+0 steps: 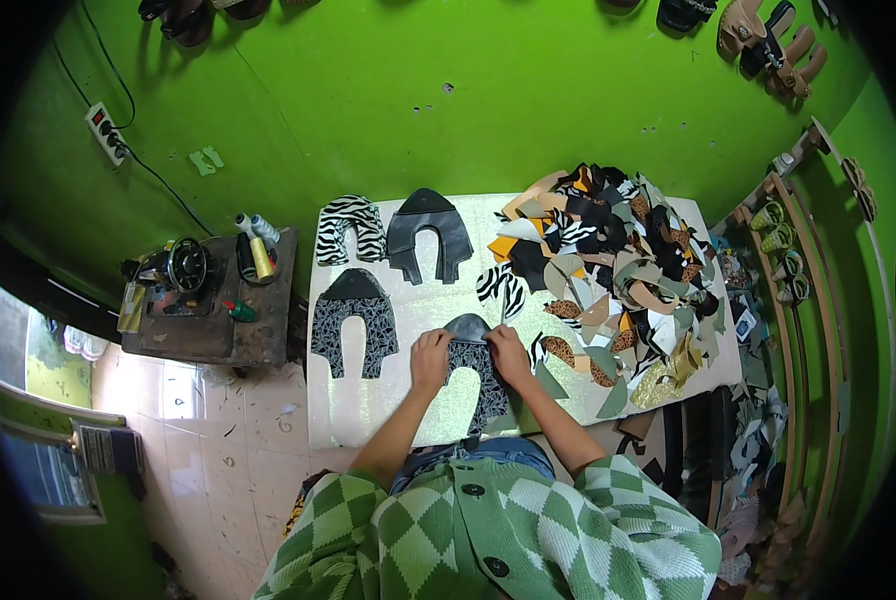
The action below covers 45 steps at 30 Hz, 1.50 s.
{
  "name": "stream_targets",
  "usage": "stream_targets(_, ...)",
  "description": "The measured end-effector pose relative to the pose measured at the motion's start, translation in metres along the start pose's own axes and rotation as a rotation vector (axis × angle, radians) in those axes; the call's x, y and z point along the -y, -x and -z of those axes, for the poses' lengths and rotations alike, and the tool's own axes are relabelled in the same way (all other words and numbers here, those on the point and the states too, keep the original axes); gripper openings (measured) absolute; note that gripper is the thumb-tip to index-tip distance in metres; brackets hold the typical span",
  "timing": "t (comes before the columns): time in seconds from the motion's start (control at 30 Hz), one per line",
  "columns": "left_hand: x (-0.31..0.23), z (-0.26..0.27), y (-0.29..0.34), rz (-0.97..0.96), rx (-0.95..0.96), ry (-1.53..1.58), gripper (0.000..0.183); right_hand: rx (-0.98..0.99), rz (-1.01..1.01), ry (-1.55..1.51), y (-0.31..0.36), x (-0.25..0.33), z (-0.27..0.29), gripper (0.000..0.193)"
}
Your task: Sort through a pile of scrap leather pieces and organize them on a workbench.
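Note:
In front of me at the table's near edge lies a U-shaped, black-and-grey patterned shoe upper piece (475,358) with a plain dark toe end. My left hand (431,357) grips its left edge near the toe end, fingers closed. Opposite it, my right hand (509,356) has its fingers closed at the right edge. A matching patterned upper piece (325,323) lies to the left. Farther back are a zebra-striped piece (332,222) and a plain black upper piece (405,242). A loose zebra-striped scrap (498,287) sits just beyond my right hand.
The white table (368,425) bears a large heap of material scraps (608,260) at its right. To the left stands a sewing machine (183,268) on a worn wooden stand with thread cones (262,258). Sandals (768,50) hang on the green wall, above a wooden rack (783,260).

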<state>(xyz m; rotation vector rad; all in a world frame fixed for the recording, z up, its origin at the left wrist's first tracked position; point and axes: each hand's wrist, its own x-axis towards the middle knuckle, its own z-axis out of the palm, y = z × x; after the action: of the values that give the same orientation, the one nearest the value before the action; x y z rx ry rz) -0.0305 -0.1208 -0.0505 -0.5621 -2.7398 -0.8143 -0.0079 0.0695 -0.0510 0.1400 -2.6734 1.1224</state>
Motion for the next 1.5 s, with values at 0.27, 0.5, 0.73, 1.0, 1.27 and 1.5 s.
stream_targets(0.27,-0.006,-0.003,0.017,-0.141,0.075,-0.118,0.039,0.060,0.049,0.406,0.032,0.021,-0.018,0.042)
stream_targets(0.5,-0.008,-0.008,0.022,-0.149,0.153,-0.179,0.043,0.180,0.174,0.736,0.028,0.021,-0.023,0.039)
stream_targets(0.73,-0.005,-0.009,0.012,-0.173,0.133,-0.232,0.038,0.205,0.156,0.770,0.025,0.021,-0.034,0.040)
stream_targets(1.0,-0.017,-0.002,0.016,-0.150,0.186,-0.230,0.048,0.190,0.042,0.631,0.019,0.035,-0.025,0.040)
stream_targets(1.27,-0.017,-0.007,0.013,-0.163,0.218,-0.272,0.048,0.371,0.052,0.674,-0.001,0.036,-0.018,0.019)
stream_targets(1.5,-0.017,-0.010,0.008,-0.154,0.180,-0.236,0.043,0.412,0.064,0.594,-0.010,0.032,-0.017,0.015)
